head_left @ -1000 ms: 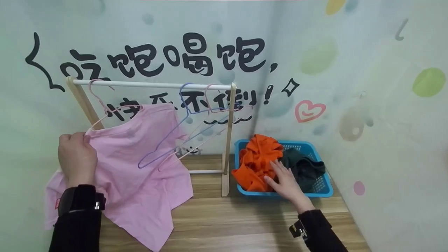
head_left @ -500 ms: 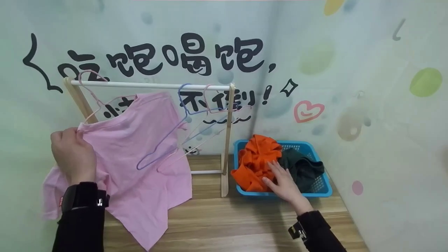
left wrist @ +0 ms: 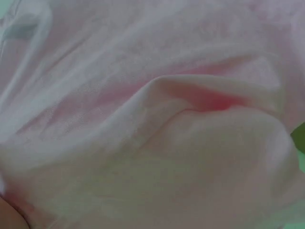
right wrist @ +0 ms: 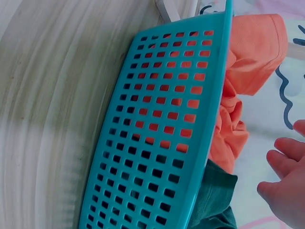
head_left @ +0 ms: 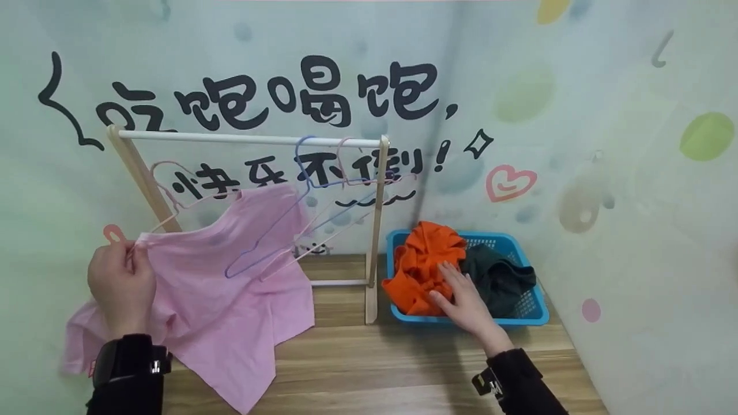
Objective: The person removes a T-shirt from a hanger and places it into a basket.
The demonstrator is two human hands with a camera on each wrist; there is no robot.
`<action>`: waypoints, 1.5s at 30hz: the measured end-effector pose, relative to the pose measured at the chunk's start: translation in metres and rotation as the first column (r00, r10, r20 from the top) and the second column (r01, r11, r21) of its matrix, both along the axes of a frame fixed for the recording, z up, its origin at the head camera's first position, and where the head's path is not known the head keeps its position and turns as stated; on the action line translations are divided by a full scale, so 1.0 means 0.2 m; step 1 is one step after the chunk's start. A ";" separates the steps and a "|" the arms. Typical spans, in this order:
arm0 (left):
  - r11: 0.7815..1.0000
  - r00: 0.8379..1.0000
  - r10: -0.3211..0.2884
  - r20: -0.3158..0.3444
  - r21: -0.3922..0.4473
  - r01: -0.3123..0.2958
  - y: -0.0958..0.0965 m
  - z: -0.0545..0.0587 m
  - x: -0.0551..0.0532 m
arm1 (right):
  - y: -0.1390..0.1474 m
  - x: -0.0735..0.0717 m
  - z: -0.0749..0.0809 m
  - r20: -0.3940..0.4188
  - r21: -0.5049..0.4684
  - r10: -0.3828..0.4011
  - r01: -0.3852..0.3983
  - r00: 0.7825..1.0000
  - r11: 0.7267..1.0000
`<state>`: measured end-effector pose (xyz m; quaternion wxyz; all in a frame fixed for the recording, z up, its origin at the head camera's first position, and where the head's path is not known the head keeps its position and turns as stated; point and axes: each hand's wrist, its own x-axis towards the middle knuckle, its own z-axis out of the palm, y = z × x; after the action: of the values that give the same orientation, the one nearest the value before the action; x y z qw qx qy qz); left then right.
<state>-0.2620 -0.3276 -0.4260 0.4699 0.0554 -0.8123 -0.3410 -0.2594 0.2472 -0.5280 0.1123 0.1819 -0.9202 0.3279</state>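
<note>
My left hand grips a pink T-shirt at its shoulder, near the neckline. Inside the shirt is a thin pink hanger, whose hook stands below the rack's white rail. A small reddish loop shows above that hand; what it is I cannot tell. Pale folds of the T-shirt fill the left wrist view. Fingers spread, my right hand hovers over the blue basket, close to an orange garment. In the right wrist view, the right hand appears apart from the basket and clothes.
A blue hanger and another pink hanger hang bare from the rail, partly in front of the shirt. The rack's right wooden leg stands beside the basket. A dark green garment lies there too. Walls close in behind and right.
The T-shirt and its hanger first rose slightly in my left hand, then dropped; the hook went from above the rail to below it. My right hand stayed nearly still.
</note>
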 end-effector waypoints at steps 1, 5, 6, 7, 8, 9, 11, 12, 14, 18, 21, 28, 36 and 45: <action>1.000 1.000 -0.014 -0.010 -0.006 0.014 0.00 -0.03 0.01 | -0.01 0.00 0.00 -0.007 -0.005 0.003 -0.003 1.000 1.000; 0.998 0.998 -0.058 -0.034 -0.022 0.058 -0.02 -0.14 0.05 | -0.03 0.00 0.01 -0.042 -0.013 0.017 -0.018 0.999 1.000; 0.997 0.997 -0.068 -0.035 -0.023 0.067 -0.03 -0.17 0.05 | -0.04 0.00 0.01 -0.050 -0.012 0.020 -0.020 0.999 1.000; 0.997 0.997 -0.075 -0.036 -0.023 0.074 -0.03 -0.20 0.06 | -0.05 0.00 0.01 -0.054 -0.012 0.022 -0.023 0.998 1.000; 0.997 0.996 -0.081 -0.035 -0.023 0.080 -0.03 -0.22 0.07 | -0.05 0.00 0.00 -0.059 -0.012 0.028 -0.028 0.998 1.000; 0.996 0.995 -0.088 -0.036 -0.025 0.088 -0.04 -0.25 0.08 | -0.06 0.00 0.00 -0.056 -0.013 0.034 -0.034 0.998 0.999; 0.994 0.993 -0.107 -0.046 -0.030 0.106 -0.05 -0.29 0.10 | -0.07 0.01 0.00 -0.055 -0.014 0.049 -0.050 0.997 0.999; 0.993 0.992 -0.118 -0.049 -0.033 0.116 -0.05 -0.32 0.10 | -0.08 0.01 -0.01 -0.054 -0.013 0.056 -0.057 0.997 0.998; 0.990 0.989 -0.140 -0.055 -0.041 0.138 -0.06 -0.37 0.12 | -0.10 0.02 -0.01 -0.061 -0.018 0.074 -0.075 0.995 0.997; 0.982 0.980 -0.185 -0.071 -0.057 0.181 -0.06 -0.45 0.15 | -0.13 0.02 -0.02 -0.080 -0.027 0.103 -0.105 0.991 0.994; 0.976 0.974 -0.214 -0.076 -0.063 0.210 -0.05 -0.49 0.17 | -0.15 0.02 -0.02 -0.075 -0.029 0.114 -0.116 0.991 0.993; 0.959 0.958 -0.273 -0.086 -0.102 0.265 -0.02 -0.58 0.18 | -0.22 0.03 -0.05 -0.098 -0.019 0.149 -0.152 0.984 0.988; 0.914 0.932 -0.360 -0.047 -0.220 0.342 0.07 -0.66 0.20 | -0.32 0.06 -0.09 -0.067 0.003 0.193 -0.193 0.979 0.981; 0.877 0.898 -0.438 -0.046 -0.240 0.416 0.21 -0.63 0.17 | -0.46 0.08 -0.12 -0.038 0.082 0.249 -0.245 0.968 0.966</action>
<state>-0.2286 -0.2855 -0.5521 0.4259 -0.1954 -0.8134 -0.3448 -0.2429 0.1544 -0.5514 0.0855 0.3072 -0.8993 0.2994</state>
